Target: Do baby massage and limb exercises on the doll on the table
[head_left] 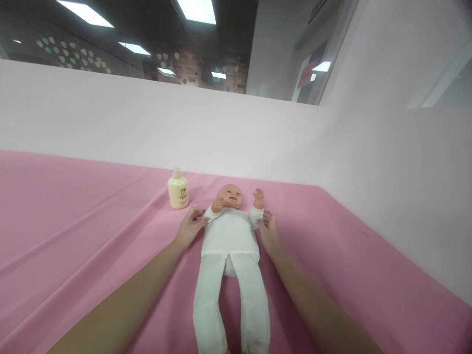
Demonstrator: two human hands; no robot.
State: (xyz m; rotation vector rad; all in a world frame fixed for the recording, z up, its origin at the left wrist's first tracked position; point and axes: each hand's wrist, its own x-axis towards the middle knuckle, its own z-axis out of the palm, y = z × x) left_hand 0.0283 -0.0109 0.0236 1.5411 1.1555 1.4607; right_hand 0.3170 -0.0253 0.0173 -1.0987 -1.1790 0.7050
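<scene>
A baby doll point(230, 236) in a white top and white trousers lies on its back, its head toward the wall and its legs toward me. Both of its forearms are bent up. My left hand point(191, 224) is closed at the doll's sleeve on the left, thumb and fingers pinching the cloth near the elbow. On the other side my right hand point(270, 230) grips the doll's other sleeve just below its raised hand. The doll's feet are mostly cut off by the lower picture edge.
A cream pump bottle point(178, 191) stands upright left of the doll's head. Pink cloth point(110, 221) with long creases covers the surface. A white wall point(147, 123) rises behind, and another wall point(398, 162) closes off the right side. Above the back wall is a window point(221, 49).
</scene>
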